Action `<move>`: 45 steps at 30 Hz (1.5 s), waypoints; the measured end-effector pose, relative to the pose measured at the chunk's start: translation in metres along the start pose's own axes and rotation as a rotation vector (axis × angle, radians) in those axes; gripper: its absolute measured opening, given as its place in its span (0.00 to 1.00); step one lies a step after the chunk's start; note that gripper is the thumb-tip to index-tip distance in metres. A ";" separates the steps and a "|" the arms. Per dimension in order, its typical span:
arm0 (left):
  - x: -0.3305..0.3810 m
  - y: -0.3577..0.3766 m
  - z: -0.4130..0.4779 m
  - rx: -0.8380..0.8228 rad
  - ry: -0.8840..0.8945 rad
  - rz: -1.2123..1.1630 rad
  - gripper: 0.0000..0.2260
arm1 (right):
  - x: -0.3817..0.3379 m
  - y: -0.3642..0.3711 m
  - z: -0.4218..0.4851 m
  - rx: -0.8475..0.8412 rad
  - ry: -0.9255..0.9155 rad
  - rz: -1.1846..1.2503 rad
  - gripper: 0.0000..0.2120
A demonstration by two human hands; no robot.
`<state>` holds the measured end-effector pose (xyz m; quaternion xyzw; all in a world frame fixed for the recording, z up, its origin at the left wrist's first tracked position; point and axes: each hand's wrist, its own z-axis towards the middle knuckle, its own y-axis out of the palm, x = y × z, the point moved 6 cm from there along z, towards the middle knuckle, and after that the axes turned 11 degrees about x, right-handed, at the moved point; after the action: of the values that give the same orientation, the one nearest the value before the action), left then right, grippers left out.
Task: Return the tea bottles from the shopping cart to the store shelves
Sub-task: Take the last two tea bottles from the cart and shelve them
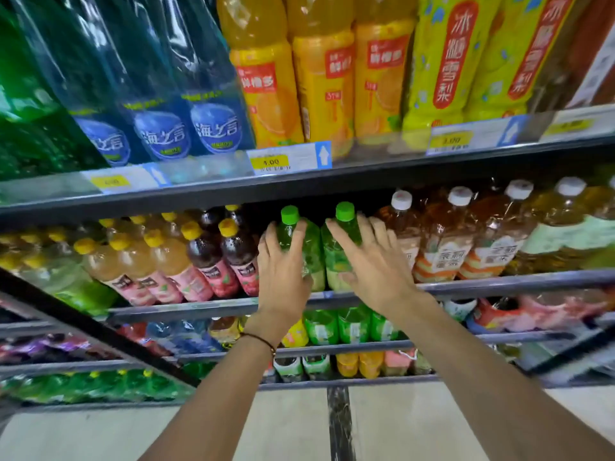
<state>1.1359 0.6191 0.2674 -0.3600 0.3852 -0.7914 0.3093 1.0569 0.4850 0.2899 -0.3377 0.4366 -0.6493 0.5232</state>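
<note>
Two green tea bottles with green caps stand side by side on the middle shelf point(499, 282). The left bottle point(311, 251) has my left hand point(283, 274) against its front, fingers spread and fairly straight, thumb on its right side. Over the front of the right bottle point(336, 257) lies my right hand point(372, 261), fingers straight and spread. Both bottles are upright, their bases at the shelf's front edge. No shopping cart is in view.
Dark tea bottles with yellow caps point(233, 254) stand just left of the green pair, amber bottles with white caps point(442, 241) just right. The shelf above point(199, 191) carries blue, orange and yellow bottles. Lower shelves hold more drinks; tiled floor lies below.
</note>
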 end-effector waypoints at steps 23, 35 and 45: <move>0.001 0.010 0.018 -0.095 0.006 -0.026 0.42 | 0.005 0.011 0.023 0.105 0.045 -0.062 0.43; 0.072 -0.045 -0.045 0.069 0.156 0.086 0.33 | 0.102 -0.056 -0.095 0.112 0.262 0.058 0.22; 0.282 -0.010 -0.041 -0.059 0.328 0.043 0.26 | 0.313 -0.124 -0.147 0.045 0.481 0.026 0.23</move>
<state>0.9456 0.4239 0.3509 -0.2268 0.4612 -0.8211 0.2483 0.8076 0.2206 0.3412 -0.1561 0.5383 -0.7138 0.4200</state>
